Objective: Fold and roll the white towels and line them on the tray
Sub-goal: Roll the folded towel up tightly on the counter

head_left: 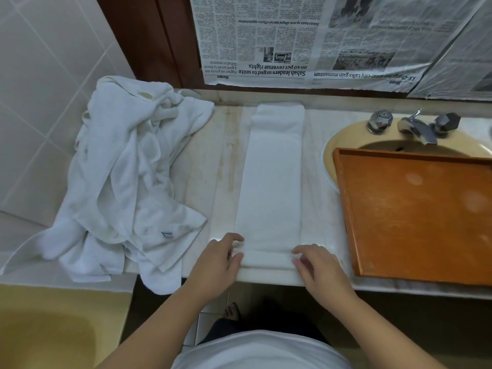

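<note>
Long narrow folded white towel strip (271,182) lay lengthwise on pale marble counter (226,161), near end turned into a small roll. Left hand (222,258) and right hand (318,265) pinched that roll's ends, fingertips partly buried in cloth. Heap of crumpled white towels (127,177) sat left, draping over the edge. Orange wooden tray (420,209) lay right over beige sink (343,139), cut off by frame.
</note>
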Available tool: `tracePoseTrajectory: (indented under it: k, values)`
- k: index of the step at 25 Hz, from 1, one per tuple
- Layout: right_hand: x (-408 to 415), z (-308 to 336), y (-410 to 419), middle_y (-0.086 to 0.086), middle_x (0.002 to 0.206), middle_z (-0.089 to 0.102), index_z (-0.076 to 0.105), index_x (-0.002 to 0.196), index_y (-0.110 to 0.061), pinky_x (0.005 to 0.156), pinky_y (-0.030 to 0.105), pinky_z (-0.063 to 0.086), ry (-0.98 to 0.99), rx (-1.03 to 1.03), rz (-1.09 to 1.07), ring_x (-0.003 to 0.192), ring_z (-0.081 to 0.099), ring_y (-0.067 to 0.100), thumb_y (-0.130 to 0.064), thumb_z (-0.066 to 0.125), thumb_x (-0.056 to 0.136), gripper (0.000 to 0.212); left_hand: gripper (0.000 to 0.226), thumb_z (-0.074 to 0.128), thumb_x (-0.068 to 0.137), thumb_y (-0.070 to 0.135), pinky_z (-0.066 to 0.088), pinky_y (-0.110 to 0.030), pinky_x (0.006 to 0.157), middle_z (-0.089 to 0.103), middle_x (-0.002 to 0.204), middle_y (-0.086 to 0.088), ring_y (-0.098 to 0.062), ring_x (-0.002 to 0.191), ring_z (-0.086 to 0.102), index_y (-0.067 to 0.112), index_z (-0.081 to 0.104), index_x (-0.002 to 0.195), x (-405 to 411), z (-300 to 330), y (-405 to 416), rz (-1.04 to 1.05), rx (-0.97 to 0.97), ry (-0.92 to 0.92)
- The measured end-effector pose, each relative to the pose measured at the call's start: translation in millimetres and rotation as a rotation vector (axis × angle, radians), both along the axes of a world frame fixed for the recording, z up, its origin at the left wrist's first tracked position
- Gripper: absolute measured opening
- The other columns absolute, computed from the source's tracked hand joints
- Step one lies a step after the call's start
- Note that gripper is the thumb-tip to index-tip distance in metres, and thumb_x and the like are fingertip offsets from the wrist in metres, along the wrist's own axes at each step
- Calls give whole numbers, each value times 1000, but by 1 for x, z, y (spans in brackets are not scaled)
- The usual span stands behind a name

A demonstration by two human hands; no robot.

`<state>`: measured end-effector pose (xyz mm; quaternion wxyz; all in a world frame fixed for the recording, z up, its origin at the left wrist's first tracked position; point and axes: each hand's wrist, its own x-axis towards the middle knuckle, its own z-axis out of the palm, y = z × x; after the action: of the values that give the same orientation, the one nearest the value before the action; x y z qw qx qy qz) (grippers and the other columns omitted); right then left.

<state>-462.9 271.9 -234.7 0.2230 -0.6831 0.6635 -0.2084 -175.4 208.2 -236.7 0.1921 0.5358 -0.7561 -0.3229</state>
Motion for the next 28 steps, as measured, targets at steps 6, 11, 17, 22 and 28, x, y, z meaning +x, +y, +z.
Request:
tracePoseTrajectory:
  k: [6,11,17,22,28]
  values:
    - [-6,-9,13,-3,118,69,74,120,-20,83,33,55,226,-212,229,103,64,16,-30,74,92,29,14,69,97,29,55,-39,75,61,120,-6,-27,96,56,21,75,107,6,-17,-1,-179,-460,-194]
    - [-2,-7,11,-6,113,68,72,120,-20,81,31,54,205,-141,169,98,64,14,-21,73,94,26,29,65,102,30,54,-40,74,68,122,-5,-25,95,64,15,72,126,26,-23,-7,-357,-579,-213]
    - [3,3,-8,-13,112,53,60,128,-27,95,25,47,51,60,10,104,52,5,-29,43,109,25,28,48,108,34,45,-24,88,65,110,13,-7,96,54,25,71,121,5,-4,-15,-135,-233,-57]
    - [11,5,-27,-8,108,54,58,121,-30,83,29,49,60,87,-119,98,54,11,-31,45,109,18,14,53,105,31,49,-33,73,56,84,6,-13,83,53,29,55,119,-20,3,-23,152,-1,-5]
    - [7,0,-7,2,115,66,74,115,-19,78,39,59,161,-79,98,97,65,22,-6,84,78,41,9,73,94,18,55,-40,74,59,114,-9,-28,90,55,20,72,103,-13,-14,-19,22,-370,-188]
